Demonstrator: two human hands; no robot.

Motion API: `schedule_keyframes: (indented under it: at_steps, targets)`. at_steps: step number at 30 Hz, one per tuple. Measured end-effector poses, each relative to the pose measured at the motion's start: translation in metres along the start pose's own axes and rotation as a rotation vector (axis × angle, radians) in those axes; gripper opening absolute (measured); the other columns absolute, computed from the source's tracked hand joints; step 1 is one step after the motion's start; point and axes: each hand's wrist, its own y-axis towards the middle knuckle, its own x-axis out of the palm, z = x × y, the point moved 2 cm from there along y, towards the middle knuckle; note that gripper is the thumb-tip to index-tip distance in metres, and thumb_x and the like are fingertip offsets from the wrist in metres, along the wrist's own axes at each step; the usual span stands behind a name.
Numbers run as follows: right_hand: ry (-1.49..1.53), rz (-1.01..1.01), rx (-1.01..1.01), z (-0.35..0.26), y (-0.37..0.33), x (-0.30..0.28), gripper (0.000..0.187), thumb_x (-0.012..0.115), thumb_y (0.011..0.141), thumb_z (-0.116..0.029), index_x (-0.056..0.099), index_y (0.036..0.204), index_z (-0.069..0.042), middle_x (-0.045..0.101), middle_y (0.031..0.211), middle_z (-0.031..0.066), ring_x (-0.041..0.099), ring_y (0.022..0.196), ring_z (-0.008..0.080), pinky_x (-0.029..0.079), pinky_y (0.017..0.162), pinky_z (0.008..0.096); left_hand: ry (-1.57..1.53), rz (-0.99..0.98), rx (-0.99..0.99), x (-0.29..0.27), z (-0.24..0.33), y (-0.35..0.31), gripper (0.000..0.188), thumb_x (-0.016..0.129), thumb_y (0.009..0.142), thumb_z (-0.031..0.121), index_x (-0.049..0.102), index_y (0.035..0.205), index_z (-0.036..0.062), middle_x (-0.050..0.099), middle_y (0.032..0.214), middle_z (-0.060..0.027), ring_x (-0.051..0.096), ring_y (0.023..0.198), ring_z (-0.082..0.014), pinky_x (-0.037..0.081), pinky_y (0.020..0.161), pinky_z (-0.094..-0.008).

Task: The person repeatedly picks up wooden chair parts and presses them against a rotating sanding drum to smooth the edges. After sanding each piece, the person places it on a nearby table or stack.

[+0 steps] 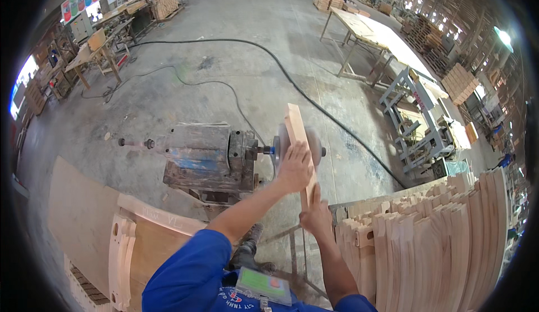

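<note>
A long, pale wooden piece (295,125) slants away from me against a round grinding or sanding wheel (313,145), which looks blurred. My left hand (296,169) lies over the middle of the piece, fingers bent across its upper face. Around the near end is my right hand (316,215), its thumb and fingers gripping the wood. The wheel sits on the shaft of a worn grey-and-blue motor (205,155), left of the piece. Where the wood meets the wheel is partly hidden behind the piece itself.
Many shaped wooden slats (426,233) stand stacked at my right. At my left, wooden parts (120,256) rest on a board (78,216). A thick black cable (292,82) crosses the floor beyond the motor. Farther right stand a grey metal machine frame (415,115) and a long table (365,28).
</note>
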Motion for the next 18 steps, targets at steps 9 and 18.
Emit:
schedule_keyframes:
  at_steps: [9,18]
  targets:
    - [-0.253,0.024,0.007,0.077,-0.141,0.066,0.093,0.068,0.092,-0.013,0.02,0.17,-0.007,0.063,0.112,0.0331,0.067,0.082,0.0526,0.056,0.064,0.0563,-0.361,-0.196,0.048,0.008,0.08,-0.137,0.067,0.056,0.105,0.03,0.043,0.157,-0.0095,0.033,0.168,-0.0299,0.024,0.161,-0.047,0.021,0.131,-0.0583]
    - [2.092,-0.899,-0.162,0.025,0.039,0.031,0.04,0.061,0.092,-0.023,0.066,0.125,-0.002,0.069,0.113,0.0167,0.064,0.092,0.0216,0.054,0.081,0.0402,-0.246,-0.137,0.024,0.009,0.014,0.042,0.058,0.056,0.104,0.033,0.056,0.146,-0.007,0.04,0.167,-0.0241,0.025,0.16,-0.0454,0.024,0.13,-0.0571]
